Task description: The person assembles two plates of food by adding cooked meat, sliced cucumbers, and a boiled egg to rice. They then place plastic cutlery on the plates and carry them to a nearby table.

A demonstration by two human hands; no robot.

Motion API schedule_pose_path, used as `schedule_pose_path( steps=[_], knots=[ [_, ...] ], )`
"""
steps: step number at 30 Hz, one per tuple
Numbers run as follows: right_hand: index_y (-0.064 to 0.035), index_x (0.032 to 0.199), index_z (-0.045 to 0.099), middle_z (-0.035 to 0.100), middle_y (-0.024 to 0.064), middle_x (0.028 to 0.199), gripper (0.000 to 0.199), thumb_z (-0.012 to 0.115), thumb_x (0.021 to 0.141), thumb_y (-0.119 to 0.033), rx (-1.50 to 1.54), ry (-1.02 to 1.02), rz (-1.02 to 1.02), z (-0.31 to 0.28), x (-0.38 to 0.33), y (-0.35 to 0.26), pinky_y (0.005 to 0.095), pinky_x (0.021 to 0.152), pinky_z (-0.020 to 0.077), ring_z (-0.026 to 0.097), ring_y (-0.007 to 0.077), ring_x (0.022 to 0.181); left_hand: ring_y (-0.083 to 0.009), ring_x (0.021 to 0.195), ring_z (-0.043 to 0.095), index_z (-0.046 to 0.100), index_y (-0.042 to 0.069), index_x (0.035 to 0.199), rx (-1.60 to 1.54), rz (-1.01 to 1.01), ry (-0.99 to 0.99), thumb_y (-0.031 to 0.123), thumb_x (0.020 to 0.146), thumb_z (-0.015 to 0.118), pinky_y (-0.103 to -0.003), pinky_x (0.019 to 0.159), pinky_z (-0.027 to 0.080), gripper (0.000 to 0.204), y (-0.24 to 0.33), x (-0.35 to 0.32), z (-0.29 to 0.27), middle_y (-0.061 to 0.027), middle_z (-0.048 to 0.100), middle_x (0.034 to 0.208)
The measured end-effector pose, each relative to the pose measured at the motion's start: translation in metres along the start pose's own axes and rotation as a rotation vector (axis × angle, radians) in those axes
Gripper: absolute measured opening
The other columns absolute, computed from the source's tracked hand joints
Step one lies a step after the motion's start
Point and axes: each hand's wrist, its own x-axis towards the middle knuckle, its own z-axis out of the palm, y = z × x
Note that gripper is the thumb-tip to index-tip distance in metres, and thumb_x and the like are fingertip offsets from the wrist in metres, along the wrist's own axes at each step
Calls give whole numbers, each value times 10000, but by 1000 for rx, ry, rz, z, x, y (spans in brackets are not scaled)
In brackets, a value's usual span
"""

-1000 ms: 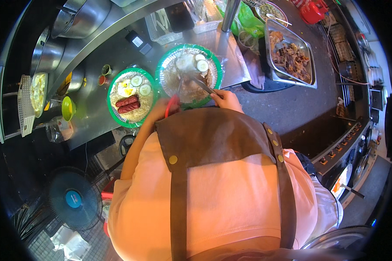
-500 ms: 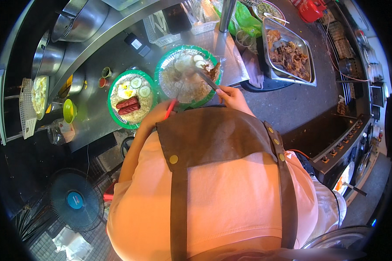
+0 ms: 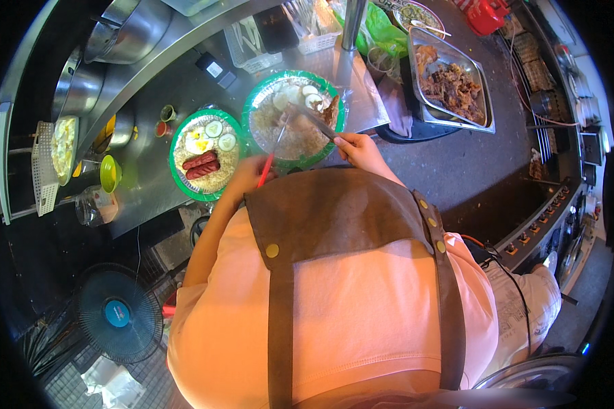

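Observation:
My left hand (image 3: 247, 174) grips a red-handled utensil (image 3: 271, 155) whose metal end reaches onto a green plate (image 3: 262, 91) of rice with cucumber slices and a piece of meat. My right hand (image 3: 356, 148) holds metal tongs (image 3: 315, 121) that lie across the same plate's rice. Left of it sits a second green plate (image 3: 177, 144) holding rice, two red sausages, a fried egg and cucumber slices. Both plates rest on a steel counter (image 3: 143, 184). My apron and shirt hide the near edge of the counter.
A metal tray of browned meat (image 3: 452, 85) stands at the right, with a green bag (image 3: 382, 34) and a bowl behind it. Steel pots (image 3: 126, 31) and a clear container are at the back left. A small green bowl (image 3: 110, 174) and jar sit left. A blue fan (image 3: 118, 313) stands on the floor.
The view has shifted a little. My right hand drew back toward me with the tongs, and the red-handled utensil now points further onto the rice plate.

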Motion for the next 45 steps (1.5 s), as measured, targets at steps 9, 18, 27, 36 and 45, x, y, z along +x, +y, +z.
schedule_pose_path(
  steps=[9, 18, 27, 36, 45],
  knots=[
    [-47, 976, 663, 605, 162, 658, 306, 560, 868, -313, -246, 30, -21, 13, 2, -2, 378, 609, 449, 608, 279, 632, -161, 726, 598, 601, -31, 1000, -247, 2, -119, 171, 693, 630, -280, 722, 475, 368, 0, 12, -6, -81, 641, 796],
    [-55, 1009, 661, 635, 169, 710, 329, 561, 868, -335, -274, 168, -78, 6, 11, 9, 374, 648, 467, 632, 302, 688, -154, 806, 595, 586, -27, 1053, -283, -26, -152, 210, 718, 655, -288, 747, 470, 417, 0, 8, -9, -82, 643, 887],
    [-28, 1004, 658, 576, 48, 593, 326, 554, 890, -316, -68, 107, -68, 0, 5, -15, 303, 554, 415, 532, 124, 558, -180, 973, 575, 511, -37, 1174, -42, 125, -66, 177, 715, 636, -309, 821, 456, 522, 1, 6, -1, -132, 611, 1064],
    [-45, 1080, 631, 589, 13, 654, 354, 547, 903, -340, 185, -56, 5, -4, 2, -25, 224, 465, 349, 427, 55, 500, -175, 845, 614, 537, -37, 1113, -312, 63, -73, 165, 745, 657, -305, 768, 478, 436, 14, 1, -10, -108, 646, 930],
    [-25, 946, 670, 572, 4, 598, 313, 558, 899, -314, 84, -43, 12, -17, -2, 6, 240, 477, 346, 428, 62, 494, -194, 919, 626, 536, -35, 1126, -40, 122, 7, 120, 742, 628, -312, 821, 478, 424, 21, 8, -10, -136, 635, 1011]
  ],
)
